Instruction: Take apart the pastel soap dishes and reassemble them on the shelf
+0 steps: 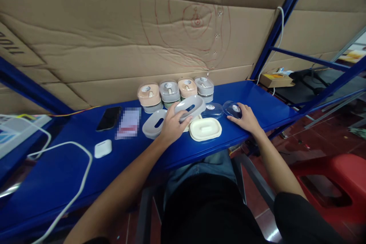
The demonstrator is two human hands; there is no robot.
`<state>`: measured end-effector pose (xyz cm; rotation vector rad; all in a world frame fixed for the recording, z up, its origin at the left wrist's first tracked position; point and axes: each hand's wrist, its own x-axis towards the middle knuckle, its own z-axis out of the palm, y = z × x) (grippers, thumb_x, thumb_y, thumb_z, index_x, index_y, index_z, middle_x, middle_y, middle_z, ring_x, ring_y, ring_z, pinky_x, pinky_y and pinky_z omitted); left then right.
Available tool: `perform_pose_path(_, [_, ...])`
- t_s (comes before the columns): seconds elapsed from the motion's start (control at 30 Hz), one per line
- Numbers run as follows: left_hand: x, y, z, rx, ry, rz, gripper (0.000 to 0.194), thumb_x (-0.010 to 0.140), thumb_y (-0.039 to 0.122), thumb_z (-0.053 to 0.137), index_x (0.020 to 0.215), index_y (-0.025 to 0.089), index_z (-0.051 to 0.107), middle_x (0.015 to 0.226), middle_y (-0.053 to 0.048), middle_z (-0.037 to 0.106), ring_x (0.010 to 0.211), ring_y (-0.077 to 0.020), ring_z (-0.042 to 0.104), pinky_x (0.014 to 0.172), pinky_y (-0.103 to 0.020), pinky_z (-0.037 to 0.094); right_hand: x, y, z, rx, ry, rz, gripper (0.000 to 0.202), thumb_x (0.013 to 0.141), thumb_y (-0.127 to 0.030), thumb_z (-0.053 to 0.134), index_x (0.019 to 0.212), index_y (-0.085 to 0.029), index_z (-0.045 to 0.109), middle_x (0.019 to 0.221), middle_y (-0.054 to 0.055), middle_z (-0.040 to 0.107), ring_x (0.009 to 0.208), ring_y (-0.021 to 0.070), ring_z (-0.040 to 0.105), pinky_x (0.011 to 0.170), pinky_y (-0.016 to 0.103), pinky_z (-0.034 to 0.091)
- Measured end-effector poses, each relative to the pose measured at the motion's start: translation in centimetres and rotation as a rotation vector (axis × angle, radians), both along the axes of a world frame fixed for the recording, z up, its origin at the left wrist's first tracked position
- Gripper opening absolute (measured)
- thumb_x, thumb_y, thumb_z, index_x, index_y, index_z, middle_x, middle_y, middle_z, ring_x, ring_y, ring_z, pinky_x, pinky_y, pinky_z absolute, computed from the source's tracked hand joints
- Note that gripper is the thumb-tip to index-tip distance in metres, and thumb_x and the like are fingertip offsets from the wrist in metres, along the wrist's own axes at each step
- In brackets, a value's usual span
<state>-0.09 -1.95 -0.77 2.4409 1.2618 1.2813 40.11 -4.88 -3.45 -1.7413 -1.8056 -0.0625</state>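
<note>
My left hand (173,124) grips the near left side of a grey oval tray with a slot (193,106), tilted above the table. Beneath and left of it lies a second grey slotted tray (150,125). My right hand (247,117) has its fingers around the right edge of a clear plastic lid (231,109) with a round sticker. Another clear lid (214,110) lies just left of that one. Between my hands, nearer to me, is a cream oval piece with a raised bar (205,129); a further cream piece behind it is partly hidden.
Stacked lidded boxes in peach (149,95) and grey (204,88) stand along the cardboard wall (114,45). On the left lie a black phone (109,118), a white earbud case (103,148) and a white cable (88,167). A red stool (343,175) stands at right.
</note>
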Motion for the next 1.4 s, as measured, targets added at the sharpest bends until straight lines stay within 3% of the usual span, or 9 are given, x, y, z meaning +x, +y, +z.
perform_pose_path(0.13, [0.1,0.1,-0.2,0.007,0.006,0.007,0.030,0.105,0.046,0.073,0.116,0.021,0.084,0.158,-0.017,0.061,0.151,-0.0388,0.060,0.132,-0.055,0.047,0.1,0.1,-0.1,-0.011,-0.042,-0.030,0.108,0.088,-0.094,0.065,0.158,-0.012,0.059,0.146,0.027,0.069,0.132,0.0492,0.064,0.117,0.064,0.053])
perform_pose_path(0.3, [0.0,0.6,-0.3,0.021,0.037,0.158,0.032,0.104,0.046,0.075,0.116,0.018,0.084,0.162,-0.021,0.058,0.150,-0.0435,0.060,0.133,-0.059,0.046,0.6,0.5,-0.5,-0.009,-0.128,-0.149,0.098,0.093,-0.083,0.067,0.156,-0.008,0.061,0.145,0.030,0.069,0.133,0.0517,0.062,0.116,0.065,0.053])
perform_pose_path(0.47, [-0.3,1.1,-0.2,-0.007,0.114,0.242,0.037,0.103,0.050,0.075,0.116,0.016,0.085,0.163,-0.023,0.057,0.153,-0.0475,0.057,0.132,-0.062,0.046,0.7,0.7,-0.7,0.007,-0.140,-0.169,0.093,0.093,-0.081,0.069,0.153,-0.010,0.064,0.141,0.029,0.071,0.130,0.0511,0.064,0.113,0.065,0.054])
perform_pose_path(0.97, [-0.3,1.0,0.2,-0.095,0.210,0.282,0.040,0.104,0.050,0.071,0.117,0.015,0.085,0.161,-0.025,0.058,0.150,-0.0483,0.058,0.130,-0.063,0.047,0.5,0.5,-0.2,-0.018,-0.070,-0.170,0.093,0.089,-0.079,0.075,0.150,-0.010,0.064,0.143,0.031,0.070,0.134,0.0523,0.064,0.116,0.069,0.052])
perform_pose_path(1.07, [-0.4,1.0,0.3,-0.071,0.168,0.262,0.040,0.105,0.051,0.071,0.119,0.016,0.085,0.163,-0.023,0.057,0.152,-0.0463,0.057,0.133,-0.060,0.045,0.2,0.1,0.6,0.085,0.038,-0.169,0.092,0.087,-0.080,0.077,0.148,-0.012,0.065,0.141,0.029,0.071,0.134,0.0509,0.065,0.116,0.069,0.054])
perform_pose_path(1.17, [-0.4,1.0,0.6,-0.087,0.127,0.251,0.040,0.105,0.051,0.071,0.120,0.017,0.085,0.164,-0.022,0.057,0.153,-0.0447,0.056,0.134,-0.058,0.044,-1.1,-1.1,2.2,0.199,0.165,0.049,0.089,0.086,-0.078,0.081,0.150,-0.018,0.063,0.143,0.023,0.072,0.130,0.0450,0.071,0.116,0.065,0.057])
perform_pose_path(1.3, [-0.5,1.0,0.7,-0.108,0.099,0.250,0.039,0.106,0.050,0.069,0.118,0.017,0.085,0.162,-0.022,0.058,0.154,-0.0438,0.057,0.135,-0.058,0.043,-4.8,-2.6,4.2,0.057,0.189,0.548,0.089,0.083,-0.067,0.092,0.156,-0.027,0.060,0.149,0.015,0.073,0.133,0.0395,0.073,0.116,0.059,0.060])
perform_pose_path(1.4, [-0.6,1.0,0.6,-0.102,0.076,0.251,0.038,0.105,0.050,0.069,0.118,0.018,0.084,0.161,-0.021,0.059,0.153,-0.0430,0.057,0.135,-0.058,0.043,-7.6,-2.4,5.1,0.006,0.160,0.690,0.091,0.082,-0.064,0.095,0.158,-0.028,0.061,0.157,0.015,0.069,0.143,0.0404,0.069,0.121,0.061,0.056])
